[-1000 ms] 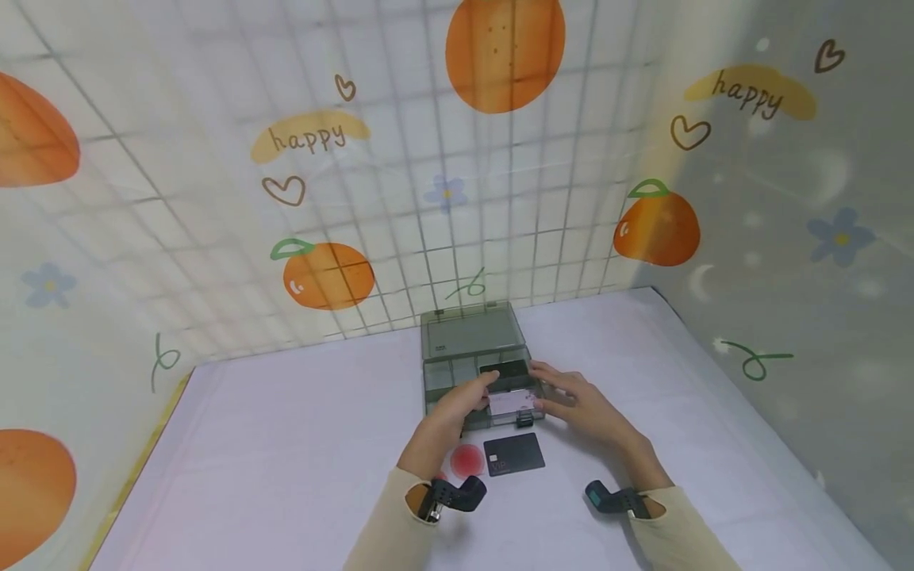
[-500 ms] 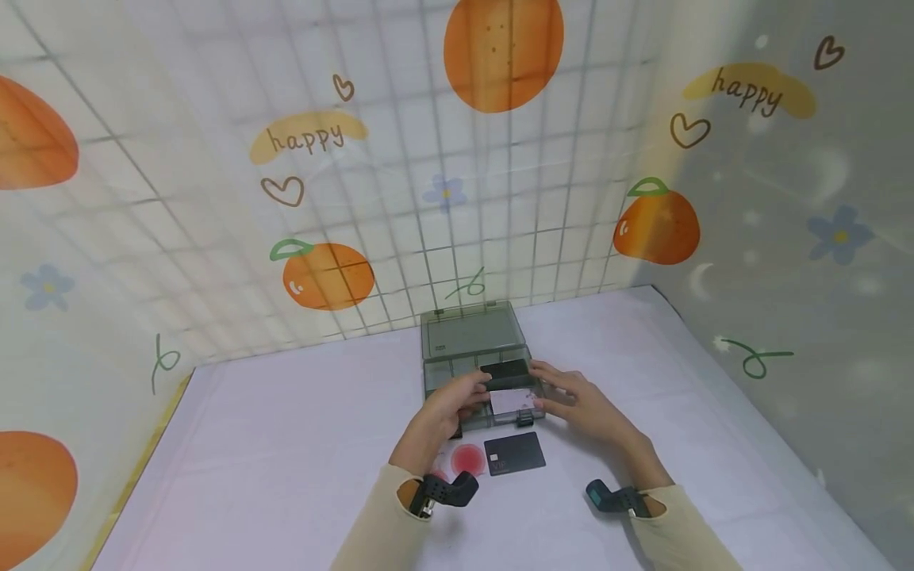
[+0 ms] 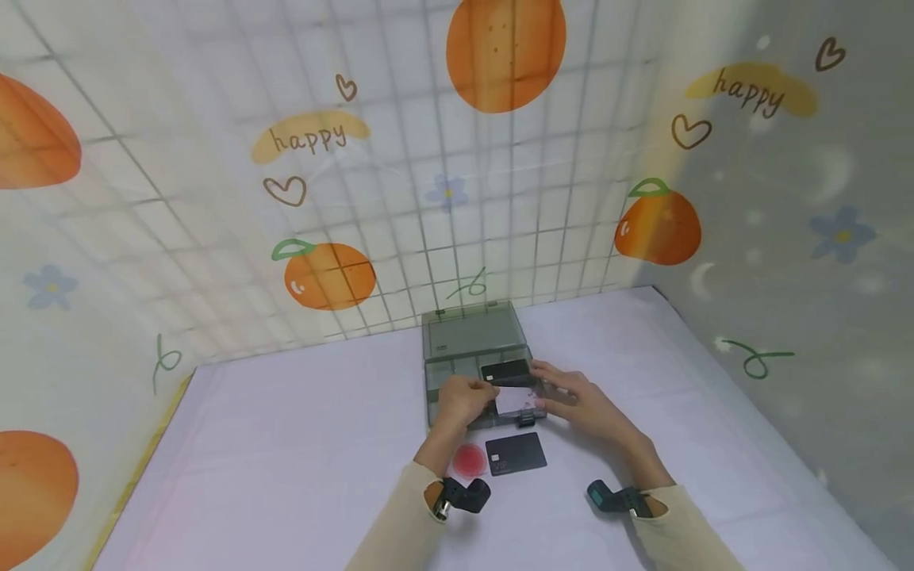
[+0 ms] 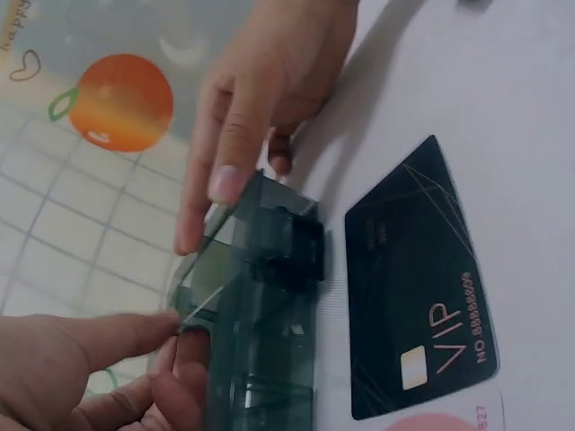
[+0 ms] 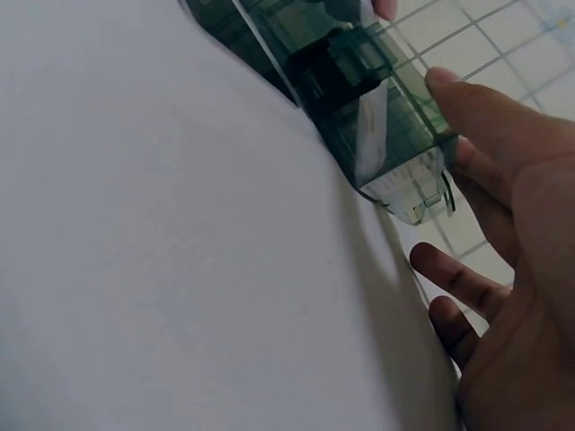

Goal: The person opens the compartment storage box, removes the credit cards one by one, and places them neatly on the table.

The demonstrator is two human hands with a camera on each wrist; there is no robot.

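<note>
A translucent grey-green plastic box [image 3: 474,330] lies with its lid back, its base split into compartments. My left hand [image 3: 464,396] pinches the left edge of a white patterned card [image 3: 514,400] at the front right compartment; in the left wrist view thumb and finger meet at its edge. Behind it, a black card [image 3: 505,370] sits in the box. My right hand [image 3: 589,404] rests at the box's right side, thumb on the rim near the front corner [image 5: 440,81], its lower fingers spread free of the box.
A black VIP card [image 4: 422,296] lies on the white cloth [image 3: 300,460] before the box, beside a card with a red round print [image 3: 469,460]. A dark latch [image 3: 526,419] projects from the box's front. Patterned curtain [image 3: 400,222] stands close behind.
My left hand has drawn back, then come forward and right, and now pinches the white card's edge, which has tilted up slightly. My right hand keeps its place.
</note>
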